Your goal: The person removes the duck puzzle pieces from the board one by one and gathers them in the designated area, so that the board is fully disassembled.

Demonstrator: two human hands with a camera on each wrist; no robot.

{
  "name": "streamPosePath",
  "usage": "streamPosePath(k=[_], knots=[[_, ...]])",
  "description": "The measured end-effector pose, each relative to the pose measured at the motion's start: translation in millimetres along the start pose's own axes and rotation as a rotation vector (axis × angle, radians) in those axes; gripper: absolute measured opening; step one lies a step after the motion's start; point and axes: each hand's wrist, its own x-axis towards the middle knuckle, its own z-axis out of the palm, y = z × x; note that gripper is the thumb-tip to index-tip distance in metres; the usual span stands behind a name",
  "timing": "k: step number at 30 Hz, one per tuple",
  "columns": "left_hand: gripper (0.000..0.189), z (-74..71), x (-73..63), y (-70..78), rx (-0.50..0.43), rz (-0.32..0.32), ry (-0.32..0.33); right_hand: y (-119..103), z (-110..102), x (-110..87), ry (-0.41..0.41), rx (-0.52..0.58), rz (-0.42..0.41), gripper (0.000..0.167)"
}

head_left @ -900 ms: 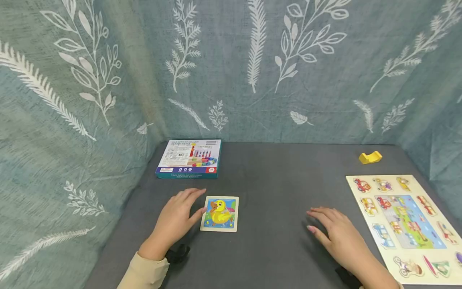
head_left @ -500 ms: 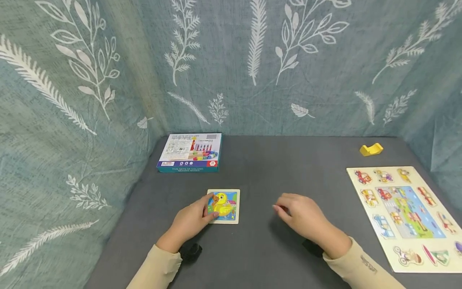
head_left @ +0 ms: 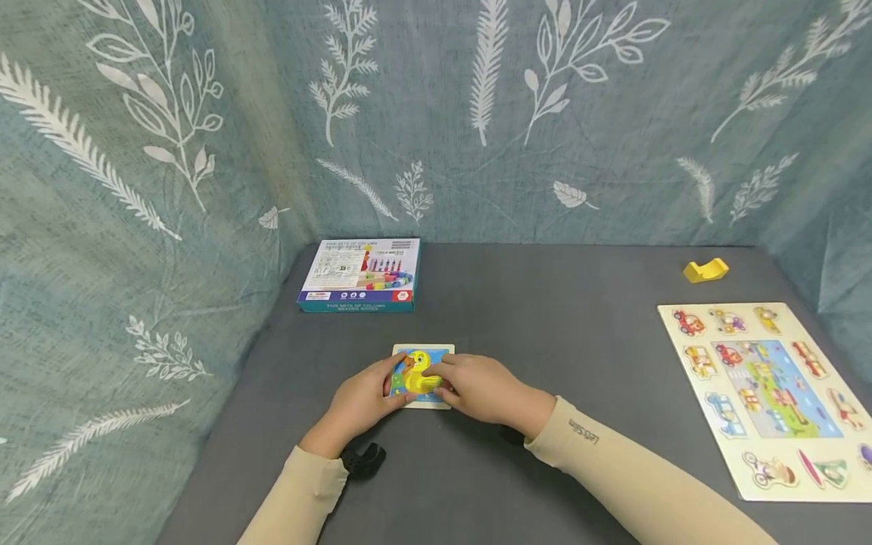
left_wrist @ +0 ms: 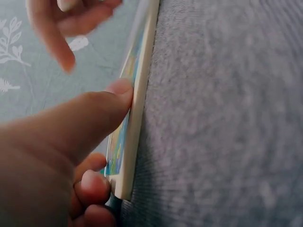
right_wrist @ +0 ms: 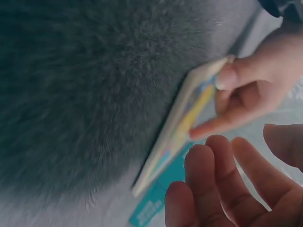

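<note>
A small square duck puzzle [head_left: 417, 381] with a pale wooden border lies on the grey table between both hands. My left hand [head_left: 364, 397] holds its left side. In the left wrist view the left thumb [left_wrist: 106, 106] lies on the picture near the border [left_wrist: 137, 109], with other fingers curled at the corner. My right hand [head_left: 485, 390] comes in from the right, its fingers over the duck's tail in the head view. In the right wrist view the fingers of the right hand [right_wrist: 218, 184] are loosely bent, with nothing between them, a little off the puzzle [right_wrist: 173, 130].
A boxed set labelled as column beaded boxes [head_left: 357, 276] lies at the back left. At the right is a large vehicle puzzle board [head_left: 817, 449], with a curved yellow block [head_left: 706, 270] behind it. A patterned curtain [head_left: 511, 189] encloses the table.
My left hand has moved right onto the duck puzzle and taken hold of its left side. My right hand has travelled left from near the vehicle board to above the puzzle.
</note>
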Motion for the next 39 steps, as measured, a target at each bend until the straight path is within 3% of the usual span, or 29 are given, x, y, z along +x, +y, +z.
streamPosePath(k=[5,11,21,27,34,39], knots=[[0.086,-0.9,0.3,-4.5,0.031,-0.004,0.031,0,8,20.7,-0.083,-0.046,0.008,0.041],[0.087,-2.5,0.0,-7.7,0.027,-0.006,0.049,-4,15,39.2,-0.117,-0.067,0.012,0.04],[0.067,1.6,-0.7,-11.9,-0.019,0.0,0.111,-11,21,61.2,-0.122,-0.158,-0.052,0.025],[0.065,1.4,-0.1,-13.8,-0.025,0.012,0.131,-12,18,72.9,-0.176,-0.076,0.054,0.038],[0.066,1.4,-1.2,-13.9,-0.014,-0.001,0.121,-15,20,77.6,-0.179,-0.19,0.135,0.045],[0.066,2.4,-1.2,-13.6,-0.014,0.0,0.13,-13,22,79.3,-0.154,-0.173,0.167,0.041]])
